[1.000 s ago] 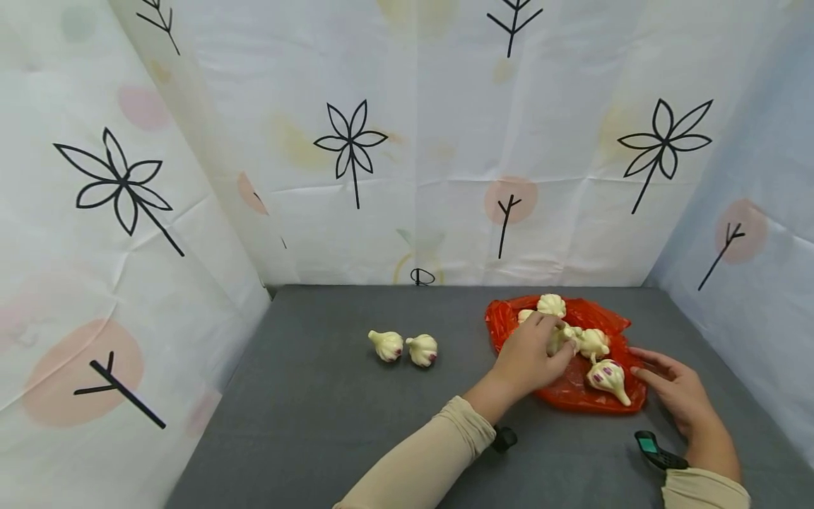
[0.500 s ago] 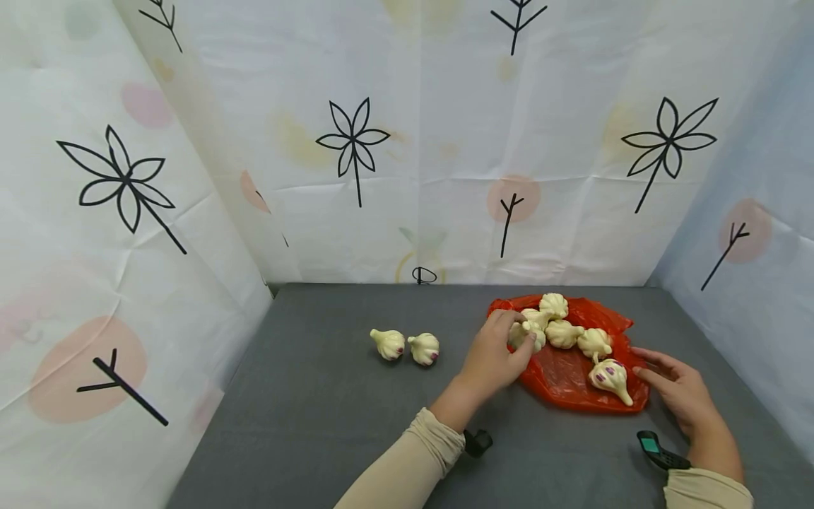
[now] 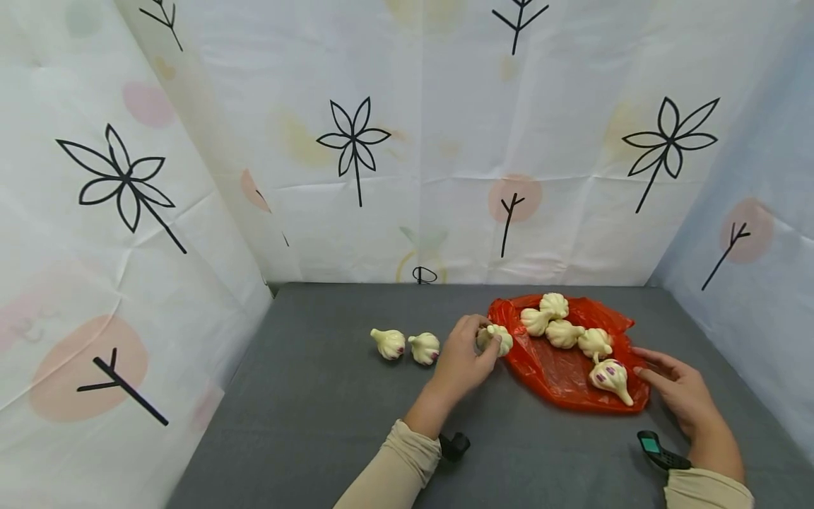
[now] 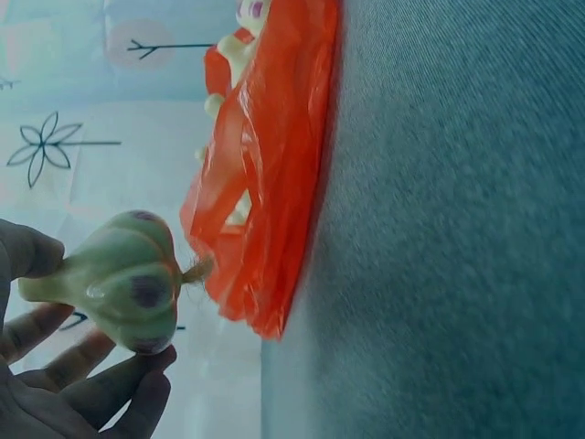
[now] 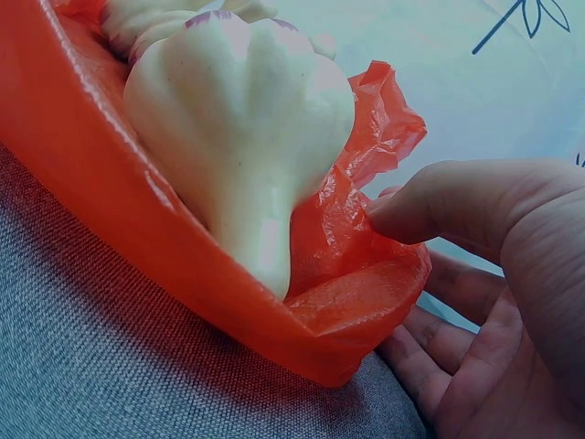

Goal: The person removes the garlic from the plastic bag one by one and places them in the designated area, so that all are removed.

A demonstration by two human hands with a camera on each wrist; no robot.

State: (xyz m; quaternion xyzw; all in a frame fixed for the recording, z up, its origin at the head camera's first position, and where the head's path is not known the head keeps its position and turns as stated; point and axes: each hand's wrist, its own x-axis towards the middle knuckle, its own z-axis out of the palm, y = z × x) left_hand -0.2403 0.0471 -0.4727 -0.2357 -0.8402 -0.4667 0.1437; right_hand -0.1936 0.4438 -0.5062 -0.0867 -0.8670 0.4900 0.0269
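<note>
My left hand holds a garlic bulb just off the left side of a red plastic bag. In the left wrist view the thumb and fingers pinch this bulb at its stem and underside, its root end pointing at the bag. My right hand pinches the bag's right edge, thumb inside and fingers outside, as the right wrist view shows. Several bulbs lie in the bag; the nearest is a purple-marked garlic bulb close to my right fingers.
Two more garlic bulbs, one at the left and one beside it, sit on the grey tabletop left of the bag. Patterned white cloth walls the table at the back and on both sides.
My left hand has taken a garlic bulb out from among those in the bag and moved it left, past the bag's edge. The right hand stays at the bag's edge.
</note>
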